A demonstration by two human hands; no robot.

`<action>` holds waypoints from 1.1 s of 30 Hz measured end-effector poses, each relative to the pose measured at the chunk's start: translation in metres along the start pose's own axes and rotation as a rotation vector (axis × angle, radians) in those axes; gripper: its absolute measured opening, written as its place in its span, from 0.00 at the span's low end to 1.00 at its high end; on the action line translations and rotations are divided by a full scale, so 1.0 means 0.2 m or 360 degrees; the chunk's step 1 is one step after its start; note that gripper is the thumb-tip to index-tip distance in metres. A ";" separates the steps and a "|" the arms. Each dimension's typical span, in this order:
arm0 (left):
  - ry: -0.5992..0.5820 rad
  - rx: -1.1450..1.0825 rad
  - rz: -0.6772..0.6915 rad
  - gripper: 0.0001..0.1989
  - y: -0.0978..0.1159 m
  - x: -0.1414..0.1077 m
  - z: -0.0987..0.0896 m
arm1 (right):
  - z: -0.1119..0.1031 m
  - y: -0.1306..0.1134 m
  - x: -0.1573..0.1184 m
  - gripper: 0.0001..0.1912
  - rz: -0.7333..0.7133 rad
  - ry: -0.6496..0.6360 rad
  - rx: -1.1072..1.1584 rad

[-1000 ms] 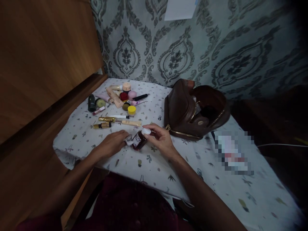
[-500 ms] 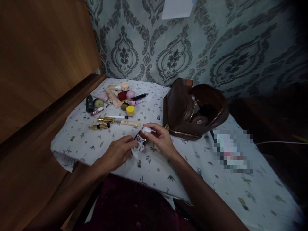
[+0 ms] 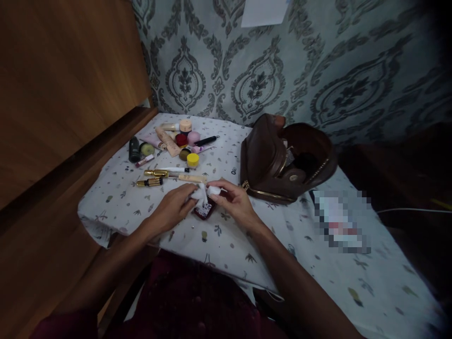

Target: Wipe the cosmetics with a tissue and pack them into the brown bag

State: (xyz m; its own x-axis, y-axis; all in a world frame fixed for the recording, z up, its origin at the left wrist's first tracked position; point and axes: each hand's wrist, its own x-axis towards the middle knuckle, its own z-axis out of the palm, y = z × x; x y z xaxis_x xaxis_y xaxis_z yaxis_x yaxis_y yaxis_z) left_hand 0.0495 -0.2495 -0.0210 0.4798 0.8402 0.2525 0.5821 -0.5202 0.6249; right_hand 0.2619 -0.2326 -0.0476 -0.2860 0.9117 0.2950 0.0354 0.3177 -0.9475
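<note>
A small dark reddish-brown bottle with a white cap and a patterned label lies tilted between my hands, above the near part of the table. My right hand is closed, its thumb and fingers pinching the bottle at the white cap. Held in my closed left hand is a crumpled white tissue, which lies against the bottle's upper side and covers part of it. My left fingertips are partly hidden by the tissue.
Several cosmetics, among them a yellow-lidded jar, a black pen and gold tubes, lie on the patterned tablecloth at the left. An unzipped brown bag stands right of my hands. Beyond it lies a blurred-out flat object.
My left hand has moved the tissue from the bottle's lower end up toward its cap, uncovering the label end. My right hand stays at the cap. The view has shifted slightly.
</note>
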 end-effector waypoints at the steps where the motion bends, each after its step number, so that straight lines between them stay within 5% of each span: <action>1: -0.0056 0.0038 -0.0004 0.05 -0.01 -0.01 0.01 | -0.01 0.00 0.00 0.16 -0.0031 0.0012 -0.0033; 6: -0.0291 0.0181 -0.0078 0.09 -0.09 -0.12 0.03 | -0.01 0.00 0.01 0.17 -0.0127 0.0017 -0.0077; 9: -0.0227 0.0164 -0.0081 0.08 -0.08 -0.13 0.01 | 0.00 0.00 0.01 0.17 -0.0174 0.0026 -0.0138; 16: 0.0034 -0.0103 0.0008 0.09 0.02 -0.02 -0.06 | -0.03 -0.12 0.02 0.15 -0.0309 -0.0297 -0.0320; 23: -0.0231 -0.0369 -0.0003 0.09 -0.06 0.10 0.00 | -0.09 -0.22 -0.03 0.17 -0.0269 -0.0507 -0.0563; 28: -0.0259 -0.0174 -0.0062 0.04 -0.10 0.05 0.11 | -0.10 -0.22 -0.06 0.13 -0.0240 -0.0448 -0.0566; 33: 0.0007 -0.0230 -0.0074 0.07 -0.04 -0.01 0.10 | -0.10 -0.19 -0.07 0.12 -0.0203 -0.0225 -0.0609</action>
State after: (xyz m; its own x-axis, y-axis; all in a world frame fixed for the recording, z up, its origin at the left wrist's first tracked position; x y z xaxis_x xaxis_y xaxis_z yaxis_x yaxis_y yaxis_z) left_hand 0.0559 -0.2499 -0.0415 0.4517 0.8637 0.2237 0.5029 -0.4536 0.7358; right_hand 0.2843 -0.2516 -0.0138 -0.4388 0.8225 0.3619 0.3363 0.5238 -0.7826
